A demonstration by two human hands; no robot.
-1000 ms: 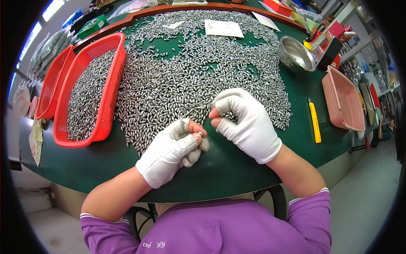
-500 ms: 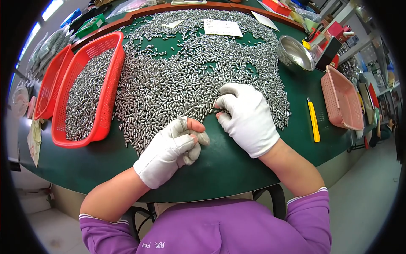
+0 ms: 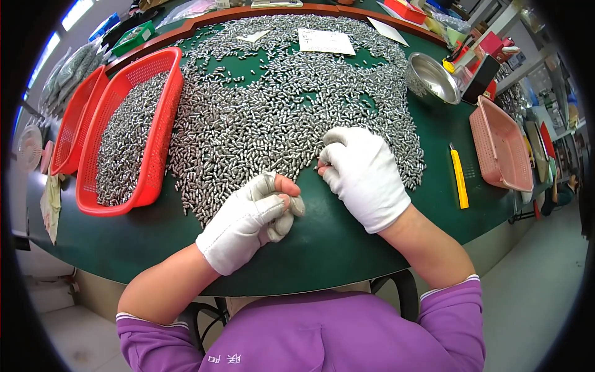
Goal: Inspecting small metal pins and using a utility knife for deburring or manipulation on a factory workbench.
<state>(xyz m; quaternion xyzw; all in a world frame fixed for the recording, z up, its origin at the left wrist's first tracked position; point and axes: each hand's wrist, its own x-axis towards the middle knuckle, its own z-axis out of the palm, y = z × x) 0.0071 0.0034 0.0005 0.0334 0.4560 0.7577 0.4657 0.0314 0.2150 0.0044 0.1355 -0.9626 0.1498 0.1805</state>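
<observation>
Metal pieces: a broad spread of small, silvery, bullet-shaped pieces (image 3: 260,124) covers the middle of the green tabletop (image 3: 322,260), with bare patches toward its far side.
Left hand: gloved hand (image 3: 245,220) just beside the spread's near edge, palm turned inward, fingers curled, thumb and index bent close to each other; whether anything sits between them I cannot tell.
Right hand: gloved hand (image 3: 365,180) over the spread's near edge, right of its middle, thumb and index pinched together on one small metal piece (image 3: 316,167), only partly visible.
Gloves: white on both hands, with the bare thumb and index tips coming through.
Hands together or apart: apart, near each other along the spread's near edge.
Red perforated basket: large and oblong (image 3: 171,87), immediately left of the spread, holding a mass of similar metal pieces (image 3: 127,146).
Second red basket: farther left of the spread (image 3: 74,139), beside the first.
Papers: a white written sheet (image 3: 325,41) lies on the spread's far part; a white scrap (image 3: 253,36) lies left of it, another sheet (image 3: 388,31) at the far right corner.
Steel bowl: round (image 3: 437,77), right of the spread's far half.
Yellow cutter: right of the spread's near half (image 3: 459,177).
Pink perforated basket: well right of the spread (image 3: 505,149), beyond the cutter.
</observation>
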